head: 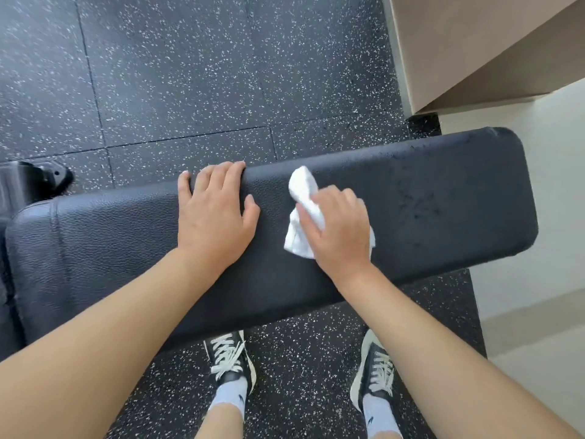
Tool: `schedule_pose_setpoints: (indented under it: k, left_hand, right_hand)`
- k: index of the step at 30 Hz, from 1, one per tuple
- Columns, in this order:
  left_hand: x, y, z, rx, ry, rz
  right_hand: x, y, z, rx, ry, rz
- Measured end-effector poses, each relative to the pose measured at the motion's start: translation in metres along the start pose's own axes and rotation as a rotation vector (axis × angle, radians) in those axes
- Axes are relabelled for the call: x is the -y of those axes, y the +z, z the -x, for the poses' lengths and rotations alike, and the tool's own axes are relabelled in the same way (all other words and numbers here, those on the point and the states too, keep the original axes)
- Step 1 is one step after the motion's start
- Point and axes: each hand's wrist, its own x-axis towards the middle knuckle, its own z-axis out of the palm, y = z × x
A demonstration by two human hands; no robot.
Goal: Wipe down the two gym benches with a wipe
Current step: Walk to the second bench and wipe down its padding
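Observation:
A black padded gym bench (443, 198) runs across the view from left to right. My right hand (340, 231) lies flat on the bench's middle and presses a crumpled white wipe (302, 191) against the pad; the wipe sticks out past my fingers toward the far edge. My left hand (215, 210) rests palm down on the pad just left of the wipe, fingers curled over the bench's far edge and holding nothing. Only one bench pad shows clearly; a second padded section (34, 255) adjoins it at the left.
Dark speckled rubber floor tiles (190, 74) surround the bench. A black metal frame foot (41, 179) sits at the left. A beige wall and ledge (490, 52) rise at the right, close to the bench's end. My two sneakers (231, 356) stand below the bench's near edge.

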Motion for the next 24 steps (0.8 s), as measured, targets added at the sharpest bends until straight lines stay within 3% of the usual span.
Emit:
schedule_pose_setpoints:
  k: [4, 7, 10, 12, 15, 18, 24]
  left_hand:
    - [-0.034, 0.0, 0.005, 0.104, 0.228, -0.089]
    - [-0.07, 0.006, -0.01, 0.126, 0.281, -0.075]
    - [-0.104, 0.02, -0.036, 0.106, 0.197, -0.04]
    - [-0.125, 0.032, -0.052, 0.051, 0.052, -0.022]
    - [-0.141, 0.046, -0.061, -0.081, -0.126, -0.024]
    - [-0.141, 0.052, -0.059, -0.137, -0.134, -0.024]
    - [-0.142, 0.054, -0.059, -0.171, -0.135, -0.058]
  right_hand:
    - [-0.034, -0.032, 0.082, 0.239, -0.4, 0.074]
    - [-0.079, -0.048, 0.067, 0.274, -0.59, 0.179]
    - [-0.109, -0.043, -0.004, 0.136, -0.516, 0.341]
    - [-0.123, -0.038, -0.063, 0.009, -0.365, 0.275]
    - [-0.132, -0.03, -0.107, -0.02, -0.198, 0.112]
    - [-0.125, -0.03, -0.062, -0.038, -0.205, 0.003]
    - [-0.136, -0.048, 0.084, 0.098, -0.386, -0.113]
